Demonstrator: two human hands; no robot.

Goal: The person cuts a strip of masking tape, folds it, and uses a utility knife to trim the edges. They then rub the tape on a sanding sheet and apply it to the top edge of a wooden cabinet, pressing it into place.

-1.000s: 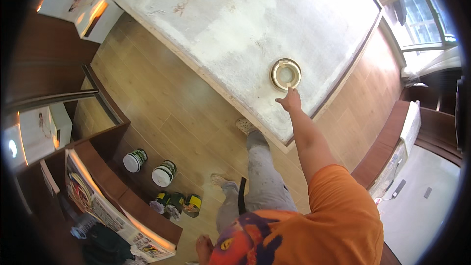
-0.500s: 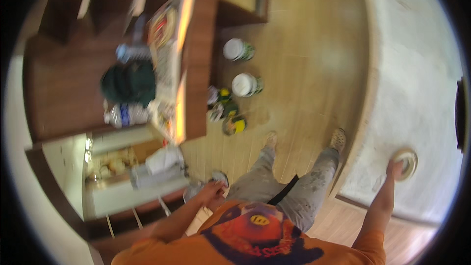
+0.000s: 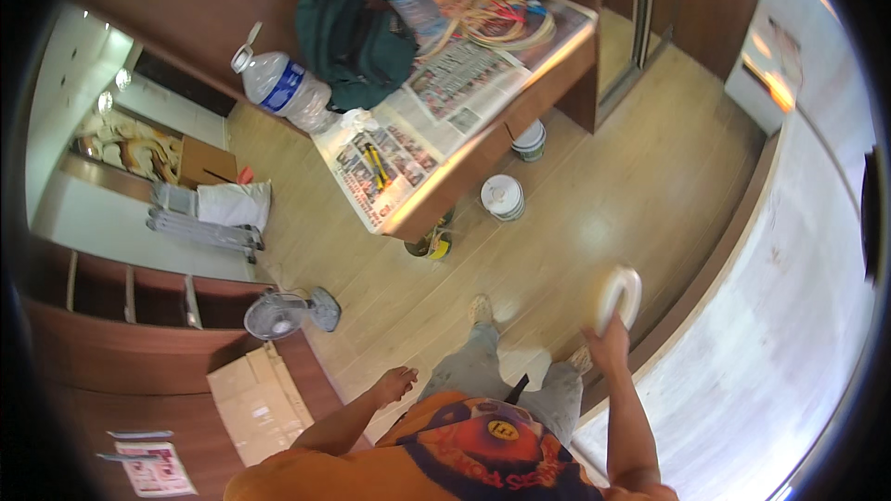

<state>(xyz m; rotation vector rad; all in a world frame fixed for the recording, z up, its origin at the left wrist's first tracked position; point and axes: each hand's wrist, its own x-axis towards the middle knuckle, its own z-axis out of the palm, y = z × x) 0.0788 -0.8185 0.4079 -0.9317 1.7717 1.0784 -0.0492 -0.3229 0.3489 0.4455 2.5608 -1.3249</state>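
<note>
A pale ring-shaped object (image 3: 633, 295), blurred, is held above the wood floor (image 3: 640, 195), near the long edge of a white platform (image 3: 733, 334). The person's right hand (image 3: 609, 345) pinches its near rim between fingers and thumb. The left hand (image 3: 397, 384) is beside the body, fingers half curled; whether their tips touch cannot be told. Ahead, newspapers (image 3: 469, 83) cover a desk (image 3: 501, 172), with a yellow-handled tool (image 3: 379, 167) near its closest corner.

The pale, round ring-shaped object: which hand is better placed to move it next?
Probably the right hand: it holds the pale ring by its near edge. The left hand, apparently empty, is well apart from it, off to the left.
</note>
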